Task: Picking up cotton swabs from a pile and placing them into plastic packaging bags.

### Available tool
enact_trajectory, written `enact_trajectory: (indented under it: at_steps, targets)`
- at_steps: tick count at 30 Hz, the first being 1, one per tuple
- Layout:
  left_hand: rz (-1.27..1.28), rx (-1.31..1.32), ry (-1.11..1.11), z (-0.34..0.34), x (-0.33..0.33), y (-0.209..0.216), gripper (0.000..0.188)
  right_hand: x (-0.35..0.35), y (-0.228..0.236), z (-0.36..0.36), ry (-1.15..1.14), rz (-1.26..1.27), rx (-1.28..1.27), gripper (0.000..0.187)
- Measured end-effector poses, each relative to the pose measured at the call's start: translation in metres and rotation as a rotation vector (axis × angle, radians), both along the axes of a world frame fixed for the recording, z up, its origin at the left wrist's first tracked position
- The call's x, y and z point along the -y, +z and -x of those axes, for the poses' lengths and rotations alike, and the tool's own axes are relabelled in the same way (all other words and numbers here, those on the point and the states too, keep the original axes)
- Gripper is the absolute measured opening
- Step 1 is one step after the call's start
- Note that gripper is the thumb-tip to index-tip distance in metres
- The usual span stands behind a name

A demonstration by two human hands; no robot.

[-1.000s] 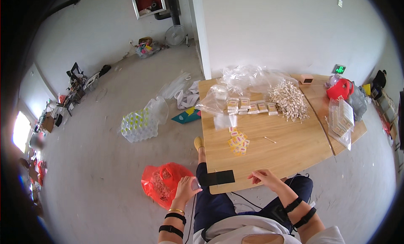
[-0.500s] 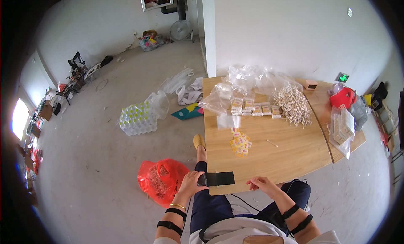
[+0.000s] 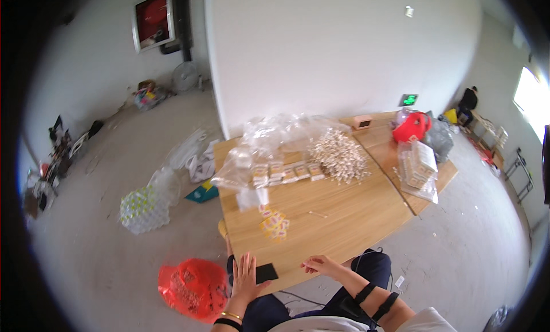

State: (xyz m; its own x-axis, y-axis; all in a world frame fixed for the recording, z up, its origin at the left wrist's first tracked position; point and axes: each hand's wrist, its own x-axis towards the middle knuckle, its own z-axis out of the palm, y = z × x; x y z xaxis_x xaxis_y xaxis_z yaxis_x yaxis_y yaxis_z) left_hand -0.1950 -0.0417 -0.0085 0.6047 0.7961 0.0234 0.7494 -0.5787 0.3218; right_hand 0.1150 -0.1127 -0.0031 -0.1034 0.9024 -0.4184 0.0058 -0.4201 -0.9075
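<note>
My left hand [image 3: 246, 279] has its fingers spread, beside a flat black rectangle [image 3: 266, 272] at the table's near left corner. The hand overlaps the rectangle's left side; whether they touch is unclear. My right hand [image 3: 322, 266] hovers by the near edge, fingers loosely bent and apart, nothing visible in them. Farther in lie small yellow printed cards [image 3: 275, 223] and a single cotton swab [image 3: 318, 214]. A big heap of loose cotton swabs [image 3: 341, 157] sits at the back, with a row of small swab packs [image 3: 289, 174] to its left.
Clear plastic bags [image 3: 275, 131] cover the back of the wooden table [image 3: 338, 234]. Stacked packs [image 3: 418, 166], a red bag [image 3: 411, 127] and a small pink box [image 3: 362, 122] stand right. On the floor are a red plastic bag [image 3: 195, 289] and wrapped bottles [image 3: 143, 209].
My left hand has let go of the dark thing at the table edge and spread its fingers. My right hand stays near the edge. The view has turned rightward and up.
</note>
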Motion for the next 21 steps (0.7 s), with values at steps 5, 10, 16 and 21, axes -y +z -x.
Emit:
enact_trajectory:
  at_steps: [5, 10, 16, 21]
  targets:
    - [0.043, 0.114, -0.029, -0.046, 0.01, -0.025, 0.089, -0.012, -0.048, -0.058, -0.2, -0.114, 0.277, 0.031]
    - [0.108, 0.191, -0.11, -0.103, -0.002, -0.007, 0.089, -0.039, -0.031, -0.096, -0.405, -0.09, 0.513, 0.03]
    - [-0.007, 0.173, -0.34, -0.211, -0.04, -0.004, 0.08, -0.075, -0.027, -0.134, -0.588, -0.136, 0.487, 0.027]
    - [-0.217, 0.041, -0.308, -0.272, -0.084, -0.031, 0.076, -0.101, -0.016, -0.18, -0.616, -0.176, 0.489, 0.027]
